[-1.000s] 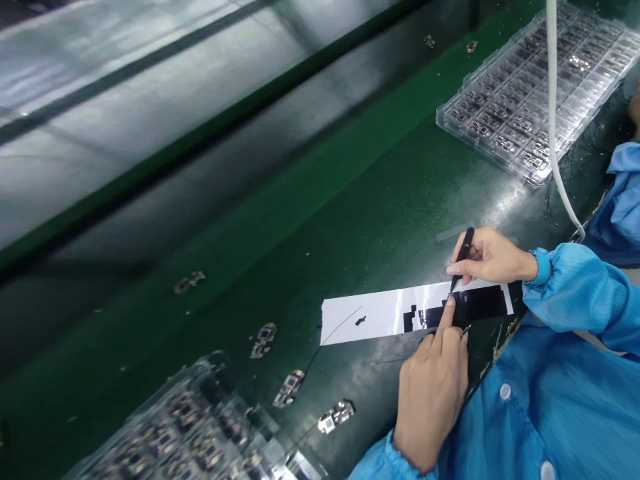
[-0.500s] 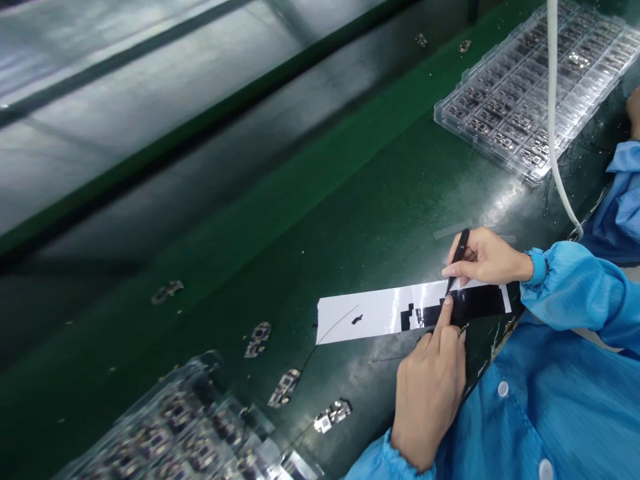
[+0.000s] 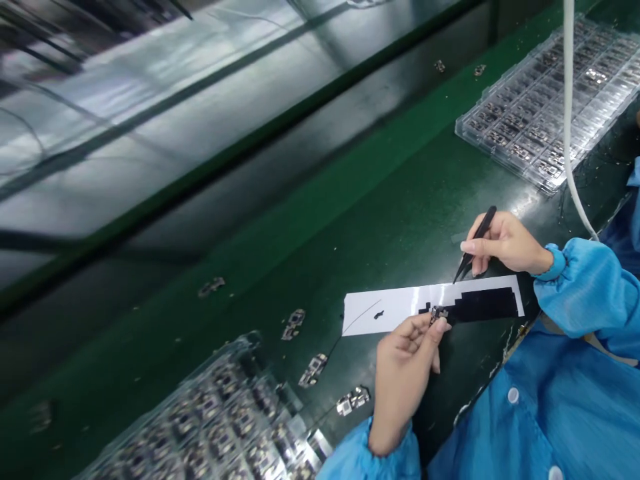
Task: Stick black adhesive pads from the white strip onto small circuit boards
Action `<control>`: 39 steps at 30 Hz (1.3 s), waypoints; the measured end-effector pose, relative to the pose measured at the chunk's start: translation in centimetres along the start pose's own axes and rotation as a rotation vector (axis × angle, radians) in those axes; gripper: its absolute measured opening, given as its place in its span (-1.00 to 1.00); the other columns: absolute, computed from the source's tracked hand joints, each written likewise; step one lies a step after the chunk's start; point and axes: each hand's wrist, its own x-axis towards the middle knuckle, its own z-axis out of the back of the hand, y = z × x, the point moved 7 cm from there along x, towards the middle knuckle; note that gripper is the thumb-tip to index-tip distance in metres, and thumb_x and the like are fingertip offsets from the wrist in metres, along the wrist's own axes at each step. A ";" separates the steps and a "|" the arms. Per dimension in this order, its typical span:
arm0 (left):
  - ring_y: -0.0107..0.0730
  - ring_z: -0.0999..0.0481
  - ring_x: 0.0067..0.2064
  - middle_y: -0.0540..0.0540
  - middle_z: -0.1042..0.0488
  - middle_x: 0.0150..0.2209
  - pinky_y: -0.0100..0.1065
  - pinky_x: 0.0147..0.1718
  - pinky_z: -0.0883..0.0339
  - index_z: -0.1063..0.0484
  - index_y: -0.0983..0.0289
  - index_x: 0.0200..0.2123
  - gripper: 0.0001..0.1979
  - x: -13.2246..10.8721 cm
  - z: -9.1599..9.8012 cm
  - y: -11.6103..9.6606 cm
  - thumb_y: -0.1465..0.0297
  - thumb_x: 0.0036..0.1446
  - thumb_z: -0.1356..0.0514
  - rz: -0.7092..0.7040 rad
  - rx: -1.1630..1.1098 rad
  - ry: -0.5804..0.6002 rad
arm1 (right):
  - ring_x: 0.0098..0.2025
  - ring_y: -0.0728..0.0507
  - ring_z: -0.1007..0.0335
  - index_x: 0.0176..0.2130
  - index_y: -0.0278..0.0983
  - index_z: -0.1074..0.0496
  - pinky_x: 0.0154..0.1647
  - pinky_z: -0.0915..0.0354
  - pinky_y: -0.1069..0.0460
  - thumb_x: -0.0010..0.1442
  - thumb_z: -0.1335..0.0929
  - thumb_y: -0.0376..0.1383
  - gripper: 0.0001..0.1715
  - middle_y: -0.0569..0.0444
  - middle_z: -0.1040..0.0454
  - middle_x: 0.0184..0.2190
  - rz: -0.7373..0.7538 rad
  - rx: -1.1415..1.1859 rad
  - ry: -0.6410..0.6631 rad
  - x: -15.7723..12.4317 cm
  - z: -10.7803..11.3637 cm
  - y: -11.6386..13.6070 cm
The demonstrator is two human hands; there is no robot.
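Note:
Between thumb and fingers, my left hand [image 3: 407,363] pinches a small circuit board [image 3: 439,313] over the near edge of a white backing strip [image 3: 363,313]. My right hand [image 3: 500,243] grips black tweezers [image 3: 477,240], whose tips point down close to the strip's far edge. Whether the tips hold anything is too small to tell. Black adhesive film [image 3: 485,305] covers the right part of the strip, with a stepped left edge. A small black piece [image 3: 379,315] lies on its white part, and a thin dark wire crosses the left end.
Loose circuit boards [image 3: 313,371] lie on the green bench [image 3: 280,267] left of the strip. A clear tray of boards [image 3: 220,427] stands at the lower left, another clear tray [image 3: 545,120] at the upper right. A white cable [image 3: 569,100] hangs before it. Another person's sleeve shows at the right edge.
My left hand has left the strip, where its finger pressed, and now holds a small circuit board. The tweezers have lifted off the black film. The camera view has shifted.

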 end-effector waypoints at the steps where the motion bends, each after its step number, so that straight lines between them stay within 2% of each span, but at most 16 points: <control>1: -0.62 -0.23 -0.70 0.01 -0.48 -0.56 -0.50 -0.68 -0.14 -0.45 0.33 -0.39 -0.75 0.3 0.0 0.3 0.23 -0.01 -0.28 0.045 -0.078 0.028 | -0.66 -0.02 -0.43 -0.47 -0.35 -0.31 -0.70 -0.31 0.18 -0.11 -0.50 -0.11 -0.57 0.16 -0.43 -0.70 -0.008 0.005 0.035 0.0 -0.7 0.0; 5: -0.58 -0.30 -0.67 0.01 -0.44 -0.65 -0.51 -0.65 -0.19 -0.47 0.38 -0.36 -0.75 0.7 -0.5 0.9 0.30 -0.06 -0.29 0.144 -0.180 0.119 | -0.67 -0.01 -0.41 -0.49 -0.34 -0.29 -0.71 -0.31 0.18 -0.13 -0.50 -0.11 -0.56 0.19 -0.38 -0.74 -0.048 0.006 0.135 0.2 -3.4 -0.6; 9: -0.54 -0.37 -0.65 0.04 -0.47 -0.66 -0.52 -0.63 -0.24 -0.45 0.39 -0.34 -0.74 0.7 -0.5 1.0 0.31 -0.05 -0.28 0.167 -0.196 0.108 | -0.68 0.01 -0.40 -0.48 -0.34 -0.28 -0.71 -0.31 0.19 -0.14 -0.51 -0.13 -0.56 0.20 -0.38 -0.72 -0.086 0.004 0.164 0.2 -4.5 -1.4; 15: -0.52 -0.44 -0.61 0.08 -0.52 -0.61 -0.53 -0.58 -0.31 -0.41 0.41 -0.28 -0.69 0.7 -0.6 1.4 0.31 -0.05 -0.28 0.191 -0.222 0.122 | -0.68 0.03 -0.39 -0.48 -0.35 -0.28 -0.71 -0.31 0.19 -0.13 -0.52 -0.19 -0.59 0.20 -0.37 -0.71 -0.093 -0.001 0.201 0.1 -5.0 -1.8; 23: -0.46 -0.50 -0.55 0.14 -0.55 -0.56 -0.50 -0.51 -0.37 -0.36 0.47 -0.14 -0.55 0.6 -0.4 1.8 0.30 -0.06 -0.29 0.223 -0.249 0.129 | -0.68 0.03 -0.38 -0.48 -0.34 -0.27 -0.71 -0.29 0.19 -0.12 -0.50 -0.15 -0.58 0.21 -0.36 -0.71 -0.107 -0.045 0.217 -0.1 -5.2 -2.2; 29: -0.43 -0.54 -0.49 0.14 -0.56 -0.52 -0.52 -0.50 -0.39 -0.42 0.46 -0.17 -0.59 0.7 -0.6 1.6 0.33 -0.08 -0.31 0.204 -0.275 0.149 | -0.68 0.02 -0.37 -0.49 -0.34 -0.28 -0.71 -0.29 0.16 -0.11 -0.48 -0.16 -0.62 0.18 -0.38 -0.68 -0.123 -0.062 0.229 -0.4 -5.4 -2.5; 39: -0.40 -0.56 -0.48 0.15 -0.57 -0.50 -0.50 -0.51 -0.41 -0.43 0.45 -0.19 -0.58 0.8 -0.4 1.8 0.36 -0.14 -0.35 0.223 -0.297 0.113 | -0.68 0.02 -0.37 -0.50 -0.34 -0.29 -0.71 -0.28 0.16 -0.10 -0.47 -0.18 -0.65 0.17 -0.37 -0.68 -0.103 -0.096 0.211 -0.4 -5.4 -2.7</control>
